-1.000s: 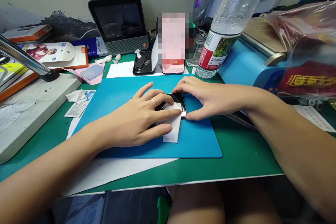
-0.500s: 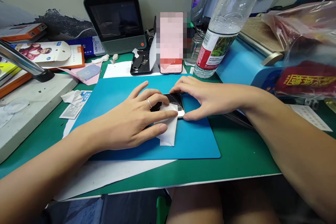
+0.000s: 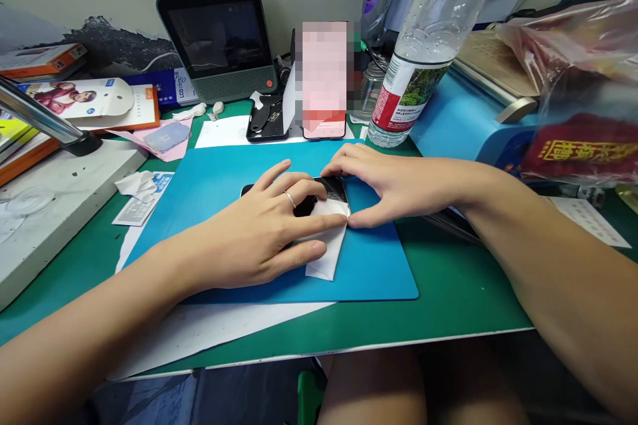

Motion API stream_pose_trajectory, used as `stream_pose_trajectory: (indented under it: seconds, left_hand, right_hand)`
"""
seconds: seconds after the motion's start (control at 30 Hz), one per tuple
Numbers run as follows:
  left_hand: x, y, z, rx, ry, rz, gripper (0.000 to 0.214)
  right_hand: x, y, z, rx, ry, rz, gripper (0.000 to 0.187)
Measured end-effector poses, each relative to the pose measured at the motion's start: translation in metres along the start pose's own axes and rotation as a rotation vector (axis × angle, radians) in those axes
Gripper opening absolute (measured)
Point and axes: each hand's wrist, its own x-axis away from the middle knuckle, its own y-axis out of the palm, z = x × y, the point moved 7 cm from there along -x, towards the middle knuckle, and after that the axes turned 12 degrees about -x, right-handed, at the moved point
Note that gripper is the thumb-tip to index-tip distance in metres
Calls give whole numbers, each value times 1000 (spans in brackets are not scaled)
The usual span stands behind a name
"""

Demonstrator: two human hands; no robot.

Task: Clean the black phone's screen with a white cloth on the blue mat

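On a blue mat point(image 3: 369, 272) lies a dark smartphone point(image 3: 335, 190), mostly covered by my left hand point(image 3: 264, 229). That hand's index finger presses a folded white wipe point(image 3: 325, 259) onto the phone near its right end, the thumb resting over the wipe and the other fingers stretched across the screen. My right hand point(image 3: 371, 179) grips the phone's right end, fingers at the far corner and thumb at the near corner. The phone's left end peeks out behind my left hand.
Behind the mat stand a smart display point(image 3: 219, 40), a phone with a pink screen point(image 3: 323, 80) and a tilted water bottle point(image 3: 413, 86). A black phone point(image 3: 269, 123) lies beside them. At left is a white lamp base point(image 3: 64, 199); at right, a blue box point(image 3: 448, 119) and plastic bag point(image 3: 588, 93).
My left hand has slid slightly right with the white wipe, which now covers the phone's near right corner. The phone's left end has come into view. My right hand stays in place.
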Motion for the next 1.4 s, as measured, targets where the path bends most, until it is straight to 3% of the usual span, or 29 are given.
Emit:
stream_pose_trajectory:
  seconds: [0.13, 0.33, 0.5, 0.7, 0.9, 1.07, 1.23, 1.4]
  left_hand:
    - [2, 0, -7, -11, -6, -10, 42]
    - [20, -9, -58, -39, -153, -40, 38]
    - [33, -12, -85, 39, -230, -66, 35]
    - [32, -10, -89, 83, -297, 27, 32]
    - [19, -4, -67, 150, -246, 73, 32]
    - [24, -7, -78, 197, -250, -19, 37]
    - [44, -8, -113, 245, -430, -197, 47]
    - [50, -8, -121, 302, -498, -247, 49]
  right_hand:
    - [0, 0, -1, -11, 12, 4, 71]
    - [1, -1, 2, -12, 14, 20, 72]
    - [1, 0, 3, -15, 27, 46, 73]
    - [0, -1, 3, -53, 42, 65, 82]
    - [-6, -2, -3, -31, -65, 176, 73]
    - [-10, -2, -5, -27, -81, 206, 71]
    - [-8, -4, -2, -30, -17, 203, 71]
    - [-10, -5, -2, -39, -2, 200, 74]
